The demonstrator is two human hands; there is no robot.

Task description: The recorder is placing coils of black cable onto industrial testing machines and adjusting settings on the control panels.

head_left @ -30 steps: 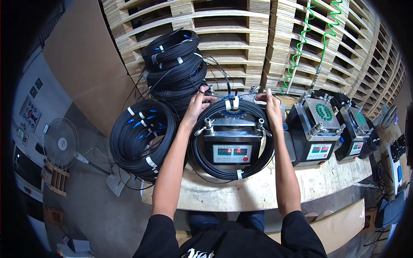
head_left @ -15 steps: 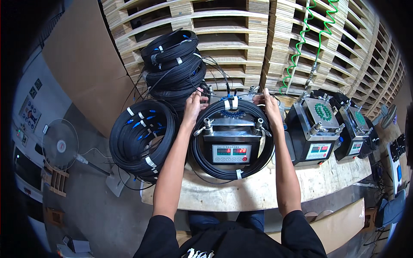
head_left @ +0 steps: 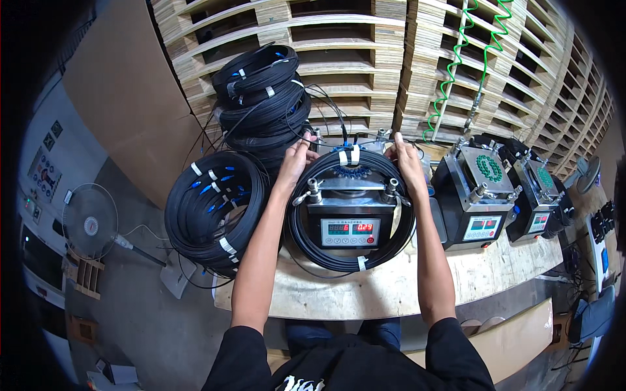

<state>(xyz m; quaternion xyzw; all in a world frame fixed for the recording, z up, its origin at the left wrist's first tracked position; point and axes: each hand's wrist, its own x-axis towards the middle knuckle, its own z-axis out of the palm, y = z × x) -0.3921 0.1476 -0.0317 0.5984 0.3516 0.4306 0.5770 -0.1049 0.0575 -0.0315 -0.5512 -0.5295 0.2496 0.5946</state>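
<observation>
A coil of black cable (head_left: 339, 264) with white tape bands rings a bench machine (head_left: 352, 212) with a lit display in front of me. Blue connectors (head_left: 352, 173) form a ring on the machine's top. My left hand (head_left: 297, 163) is at the coil's upper left, near a rear corner post, its fingers curled; what they hold, if anything, is hidden. Beside the coil's upper right, my right hand (head_left: 407, 164) has one finger stretched up and others bent toward the rear of the machine, partly hidden. Nothing shows in its grasp.
Stacked black cable coils (head_left: 261, 104) stand at the back left, with more coils (head_left: 215, 215) nearer. Two similar machines (head_left: 481, 189) occupy the right side of the wooden table (head_left: 365, 296). Pallets (head_left: 339, 68) rise behind, with a green spiral hose (head_left: 450, 72). A fan (head_left: 91, 225) stands left.
My right fingers have drawn in from spreading over the coil's upper right, with one finger now upright. My left fingers have shifted slightly behind the coil. The digits on the machine's display have changed.
</observation>
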